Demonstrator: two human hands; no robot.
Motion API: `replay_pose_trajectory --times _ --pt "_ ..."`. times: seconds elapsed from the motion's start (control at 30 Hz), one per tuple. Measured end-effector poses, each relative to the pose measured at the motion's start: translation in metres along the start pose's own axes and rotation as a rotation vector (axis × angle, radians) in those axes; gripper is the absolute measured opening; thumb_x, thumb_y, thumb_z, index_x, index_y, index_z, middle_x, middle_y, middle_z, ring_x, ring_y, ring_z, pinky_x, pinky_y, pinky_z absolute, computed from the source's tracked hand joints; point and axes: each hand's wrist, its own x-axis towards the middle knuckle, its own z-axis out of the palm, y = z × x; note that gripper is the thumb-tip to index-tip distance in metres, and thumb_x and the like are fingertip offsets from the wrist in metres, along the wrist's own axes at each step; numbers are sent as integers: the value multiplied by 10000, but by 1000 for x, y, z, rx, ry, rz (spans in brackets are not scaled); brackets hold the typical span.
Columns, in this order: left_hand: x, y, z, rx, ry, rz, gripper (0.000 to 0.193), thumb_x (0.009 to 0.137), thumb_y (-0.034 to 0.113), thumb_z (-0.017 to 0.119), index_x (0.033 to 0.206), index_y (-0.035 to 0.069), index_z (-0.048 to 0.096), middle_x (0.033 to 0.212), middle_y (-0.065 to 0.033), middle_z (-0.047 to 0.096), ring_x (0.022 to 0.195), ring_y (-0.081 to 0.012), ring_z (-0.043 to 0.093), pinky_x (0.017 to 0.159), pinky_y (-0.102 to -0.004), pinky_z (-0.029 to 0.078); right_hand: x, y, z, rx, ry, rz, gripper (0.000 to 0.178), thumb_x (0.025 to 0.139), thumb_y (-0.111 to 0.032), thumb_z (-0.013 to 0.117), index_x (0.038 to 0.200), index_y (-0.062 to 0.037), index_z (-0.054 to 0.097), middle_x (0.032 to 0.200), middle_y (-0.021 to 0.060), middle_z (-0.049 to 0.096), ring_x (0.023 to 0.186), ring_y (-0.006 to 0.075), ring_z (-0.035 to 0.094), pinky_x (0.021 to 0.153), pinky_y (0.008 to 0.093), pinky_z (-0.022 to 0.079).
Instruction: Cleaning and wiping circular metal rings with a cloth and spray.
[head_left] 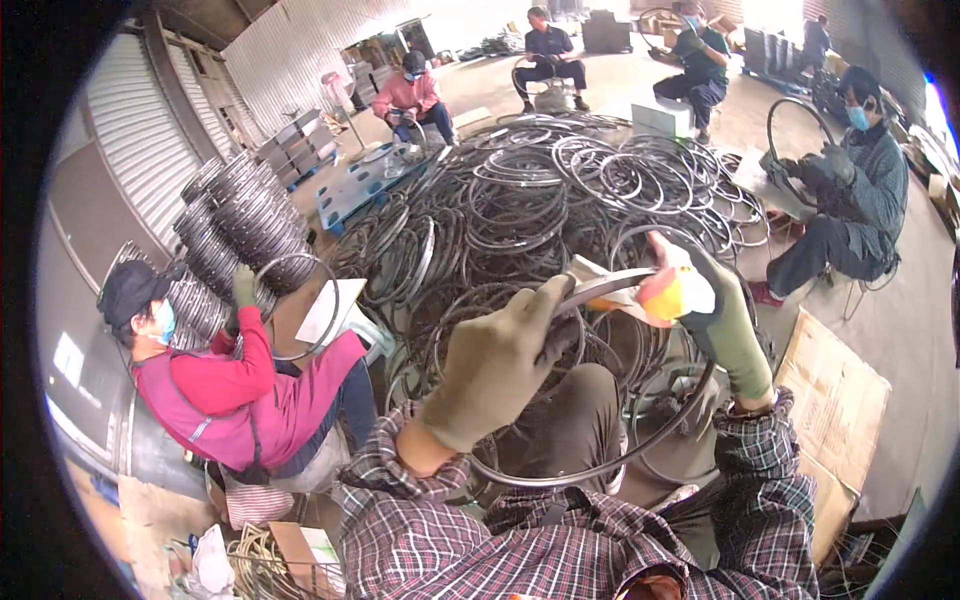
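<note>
My left hand, in a grey-green work glove, is closed round the upper left part of a dark wheel rim. The rim hangs tilted in front of my lap, its lower curve near my plaid shirt. My right hand, gloved too, is on the rim's upper right side. It grips a yellow and white cloth-like piece, which lies against the rim. A pale flap of this piece reaches toward my left hand. Some of my right fingers are hidden behind it.
A big heap of wheel rims lies ahead. Several people sit round it holding rims, one close at my left. Rim stacks and a blue pallet stand far left; flattened cardboard lies at my right.
</note>
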Motion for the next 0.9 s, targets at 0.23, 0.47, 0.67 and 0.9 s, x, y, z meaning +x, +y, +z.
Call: replay_pose_trajectory --times 0.23,0.47,0.67,0.9 --pt "3 -17 21 152 101 32 420 829 71 651 1223 22 516 997 -163 662 779 -358 674 631 -421 549 -19 -29 -20 -657 563 -261 630 815 -65 651 1411 -13 455 1359 147 553 1236 289 540 1052 419 421" --pt "-2 -13 24 -79 -58 25 462 806 14 660 1247 -11 526 1083 -232 654 971 -404 654 797 -446 540 -50 21 9 -614 147 -18 522 698 -101 740 1196 -45 594 1130 145 614 1065 340 589 883 429 478" --pt "15 -15 29 30 23 91 449 775 -16 658 1213 22 565 1042 -217 668 885 -384 681 727 -430 562 -86 70 -5 -23 376 250 509 726 9 690 1220 -10 570 1185 189 642 1100 284 628 932 360 477" --pt "27 -4 44 -57 -23 136 401 836 -19 627 1232 10 572 1061 -243 654 952 -409 657 778 -440 533 -42 23 -22 -369 194 -176 588 614 -10 682 1196 -46 612 1230 200 588 1165 419 537 951 452 464"
